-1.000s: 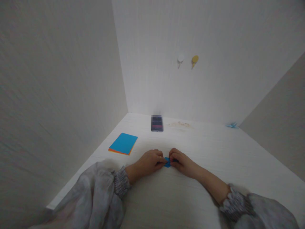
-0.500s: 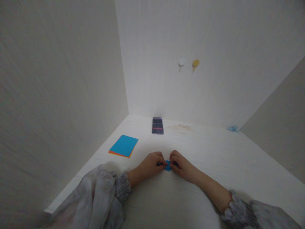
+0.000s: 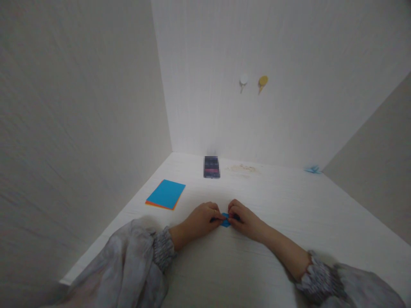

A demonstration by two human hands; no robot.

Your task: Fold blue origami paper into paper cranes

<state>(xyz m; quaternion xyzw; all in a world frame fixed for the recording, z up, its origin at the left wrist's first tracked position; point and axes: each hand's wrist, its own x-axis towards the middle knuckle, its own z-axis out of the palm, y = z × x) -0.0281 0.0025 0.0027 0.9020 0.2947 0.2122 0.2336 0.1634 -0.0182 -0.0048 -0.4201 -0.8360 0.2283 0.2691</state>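
Between my hands, on the white table, is a small folded piece of blue paper (image 3: 225, 223). My left hand (image 3: 207, 219) pinches it from the left with thumb and fingertips. On the opposite side my right hand (image 3: 243, 219) has its fingers closed on the paper's right part. The fingers cover much of the paper, so its full folded shape is hidden. Farther left lies a stack of square paper (image 3: 166, 193), blue on top with orange edges showing beneath, apart from both hands.
A dark blurred phone-like object (image 3: 211, 167) lies near the back wall, beside a worn tan patch (image 3: 244, 168) on the table (image 3: 272, 188). A light-blue folded paper piece (image 3: 313, 170) sits in the back right corner. Two hooks, one white (image 3: 243, 80), one yellow (image 3: 263, 80), are on the wall.
The whole view has shifted slightly, with everything a little higher in the picture. Both hands stay on the blue paper with only tiny finger movement.
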